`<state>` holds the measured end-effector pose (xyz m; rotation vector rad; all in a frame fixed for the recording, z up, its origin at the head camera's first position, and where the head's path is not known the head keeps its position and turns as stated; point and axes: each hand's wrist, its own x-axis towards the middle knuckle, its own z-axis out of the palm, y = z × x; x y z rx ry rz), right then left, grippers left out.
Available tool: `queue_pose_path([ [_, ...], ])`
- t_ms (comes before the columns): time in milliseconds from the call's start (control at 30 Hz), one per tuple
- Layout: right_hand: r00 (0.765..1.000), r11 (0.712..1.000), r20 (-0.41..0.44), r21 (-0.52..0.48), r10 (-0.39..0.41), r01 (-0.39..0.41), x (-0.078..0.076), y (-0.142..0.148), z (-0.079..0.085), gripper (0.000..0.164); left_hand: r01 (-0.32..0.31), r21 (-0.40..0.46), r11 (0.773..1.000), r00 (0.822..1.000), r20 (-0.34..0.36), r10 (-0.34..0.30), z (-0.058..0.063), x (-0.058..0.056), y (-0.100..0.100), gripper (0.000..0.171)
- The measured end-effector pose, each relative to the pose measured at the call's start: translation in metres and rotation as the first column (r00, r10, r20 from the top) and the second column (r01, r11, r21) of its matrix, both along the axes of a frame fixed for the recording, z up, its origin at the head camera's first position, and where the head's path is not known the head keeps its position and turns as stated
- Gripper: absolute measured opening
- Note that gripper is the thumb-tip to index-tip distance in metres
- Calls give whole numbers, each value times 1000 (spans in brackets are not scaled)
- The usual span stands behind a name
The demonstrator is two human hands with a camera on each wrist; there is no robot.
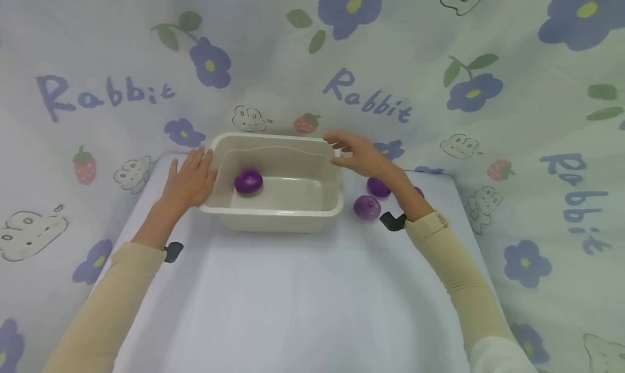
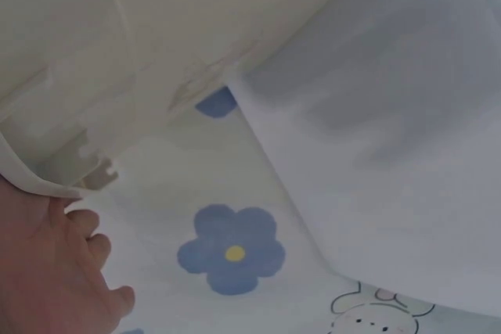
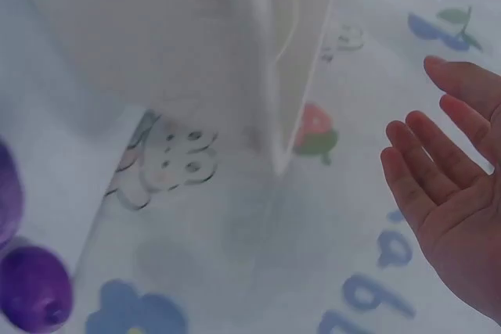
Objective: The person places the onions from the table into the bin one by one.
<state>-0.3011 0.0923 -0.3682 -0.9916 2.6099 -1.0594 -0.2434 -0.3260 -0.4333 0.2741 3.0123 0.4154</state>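
Note:
A cream plastic basin (image 1: 273, 222) stands at the far side of the table, with one glossy purple onion (image 1: 249, 182) lying in its left part. My left hand (image 1: 189, 180) rests against the basin's left rim, fingers extended; in the left wrist view, this hand (image 2: 51, 271) touches the rim from outside. Above the basin's right back corner is my right hand (image 1: 361, 155), its fingers loosely spread. The right wrist view shows that palm (image 3: 462, 224) holding nothing, apart from the basin wall (image 3: 156, 37).
Right of the basin lie a paler purple onion (image 1: 367, 207) and a darker one (image 1: 378, 187). Another purple piece (image 1: 419, 191) is mostly hidden behind my right forearm. A white cloth covers the table (image 1: 293, 302). Printed fabric (image 1: 273, 47) hangs behind it and at the sides.

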Motion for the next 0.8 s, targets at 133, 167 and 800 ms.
queue_pose_path([
  [133,998,998,10,-14,-59,59,11,29,-20,52,-4,11,1000,1000,-18,4,0,3,-3,60],
  [167,997,997,12,-11,-72,72,13,35,-27,53,-5,13,1000,1000,-21,5,0,4,-3,60],
  [800,928,941,166,117,-333,316,46,116,-136,75,15,44,999,1000,0,-15,-4,3,1,62],
])
